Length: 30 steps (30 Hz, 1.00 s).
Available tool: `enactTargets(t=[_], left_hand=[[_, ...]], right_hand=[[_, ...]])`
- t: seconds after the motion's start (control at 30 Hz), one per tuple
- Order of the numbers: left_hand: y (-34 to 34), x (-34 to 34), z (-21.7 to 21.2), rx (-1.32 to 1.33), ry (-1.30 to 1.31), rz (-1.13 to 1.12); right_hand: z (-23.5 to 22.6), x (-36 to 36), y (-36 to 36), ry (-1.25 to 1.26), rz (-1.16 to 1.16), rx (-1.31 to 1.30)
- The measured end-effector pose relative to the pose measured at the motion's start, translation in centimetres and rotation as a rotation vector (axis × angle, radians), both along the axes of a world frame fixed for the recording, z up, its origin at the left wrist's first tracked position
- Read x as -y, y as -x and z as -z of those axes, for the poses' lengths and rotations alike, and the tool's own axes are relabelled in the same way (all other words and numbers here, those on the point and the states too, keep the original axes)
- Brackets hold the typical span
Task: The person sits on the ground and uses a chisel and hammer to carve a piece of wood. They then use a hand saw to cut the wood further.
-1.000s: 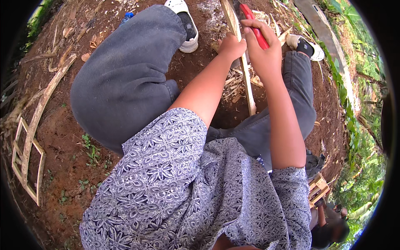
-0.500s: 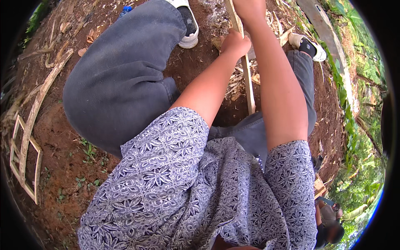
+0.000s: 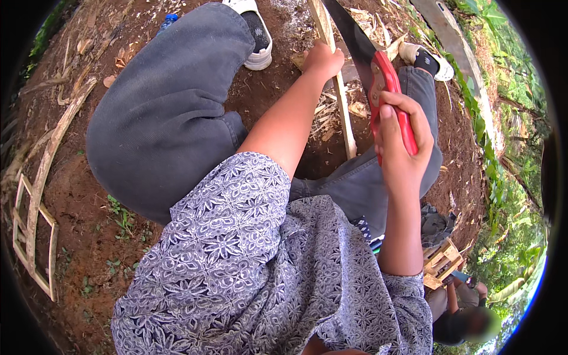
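My left hand [image 3: 323, 62] is closed around a long, pale wooden strip [image 3: 342, 112], which slants up from beside my thigh and out of the top edge. In my raised right hand [image 3: 405, 127] is a red-handled machete [image 3: 387, 80], with rivets on its grip. Its broad dark blade points up and left, apart from the strip in the picture. My fingers wrap the handle and the thumb lies along its side. The blade's tip is cut off by the top edge. A short block of wood [image 3: 300, 61] shows beside my left hand.
Wood shavings [image 3: 331, 118] litter the soil between my legs. My white shoes [image 3: 258, 59] frame the spot. At left lie a branch [image 3: 50, 154] and a thin wooden frame [image 3: 53, 254]. A person [image 3: 461, 319] is at lower right beside a wooden crate [image 3: 441, 263].
My right hand has come down and back from the top edge, bringing the machete into view. The left hand keeps its hold on the strip. More of the crate and the person shows.
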State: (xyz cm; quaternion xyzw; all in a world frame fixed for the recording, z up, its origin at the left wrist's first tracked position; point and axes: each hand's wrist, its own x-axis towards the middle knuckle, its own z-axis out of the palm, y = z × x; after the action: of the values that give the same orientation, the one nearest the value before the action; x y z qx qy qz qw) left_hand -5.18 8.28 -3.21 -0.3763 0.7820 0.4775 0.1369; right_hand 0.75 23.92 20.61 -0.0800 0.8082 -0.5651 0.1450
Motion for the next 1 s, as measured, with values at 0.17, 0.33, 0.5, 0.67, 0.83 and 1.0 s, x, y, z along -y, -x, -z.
enactTargets(t=[0.17, 0.33, 0.5, 0.67, 0.83, 1.0], left_hand=[[-0.3, 0.1, 0.3, -0.008, -0.004, 0.002], [0.9, -1.1, -0.9, 0.029, 0.03, 0.039], [0.4, -0.3, -0.4, -0.005, -0.016, 0.002], [0.3, 0.7, 2.9, -0.061, -0.007, -0.001], [-0.1, -0.1, 0.2, -0.043, 0.063, -0.025], [-0.1, -0.5, -0.9, -0.015, 0.079, 0.008]], right_hand=[[0.8, 2.4, 1.9, 0.017, -0.076, -0.086], [14.1, 14.7, 16.6, 0.299, -0.009, -0.306], [14.1, 18.1, 19.4, -0.028, -0.05, -0.185], [8.0, 9.9, 9.4, 0.053, -0.112, -0.187], [-1.1, -0.4, 0.9, -0.026, -0.024, -0.011], [1.1, 2.0, 2.7, 0.004, -0.049, -0.063]])
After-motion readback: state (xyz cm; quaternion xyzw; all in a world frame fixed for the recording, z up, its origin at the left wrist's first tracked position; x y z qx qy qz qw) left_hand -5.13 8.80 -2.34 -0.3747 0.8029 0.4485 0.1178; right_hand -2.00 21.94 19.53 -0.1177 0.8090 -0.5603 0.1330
